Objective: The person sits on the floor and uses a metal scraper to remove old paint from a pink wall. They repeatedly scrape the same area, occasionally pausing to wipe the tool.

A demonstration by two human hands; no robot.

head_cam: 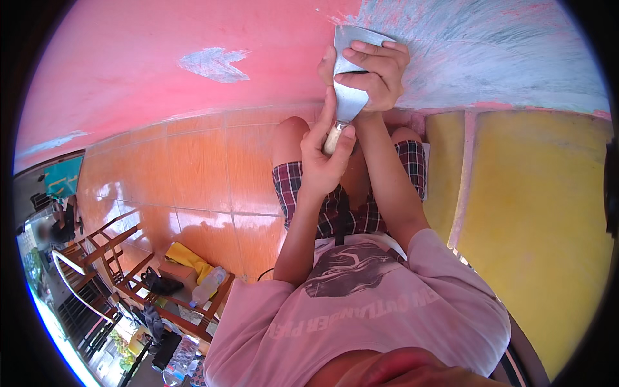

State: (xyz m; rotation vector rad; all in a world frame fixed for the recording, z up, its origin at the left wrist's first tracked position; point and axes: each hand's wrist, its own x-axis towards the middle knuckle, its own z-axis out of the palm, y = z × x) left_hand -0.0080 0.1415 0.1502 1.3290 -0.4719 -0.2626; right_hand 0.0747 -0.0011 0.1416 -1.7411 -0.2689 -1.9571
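My left hand (pixel 325 159) is closed around the pale handle of a wide metal putty knife (pixel 350 99), one finger stretched towards the blade. My right hand (pixel 387 72) grips the blade, several fingers lying across its face. The blade's broad edge points to the top of the view, at or near the wall; contact is not clear. There, smooth pink paint (pixel 280 29) on the wall meets a scraped blue-grey area (pixel 483 63). A smaller bare patch (pixel 214 64) shows in the pink to the left.
Glossy orange tiles (pixel 198 169) cover the floor. A yellow surface (pixel 541 193) lies at right. Lower left, a wooden frame (pixel 200 329) holds a plastic bottle (pixel 209 286), a cardboard box (pixel 179 275) and a black bag (pixel 159 282). Another person (pixel 63 222) is at far left.
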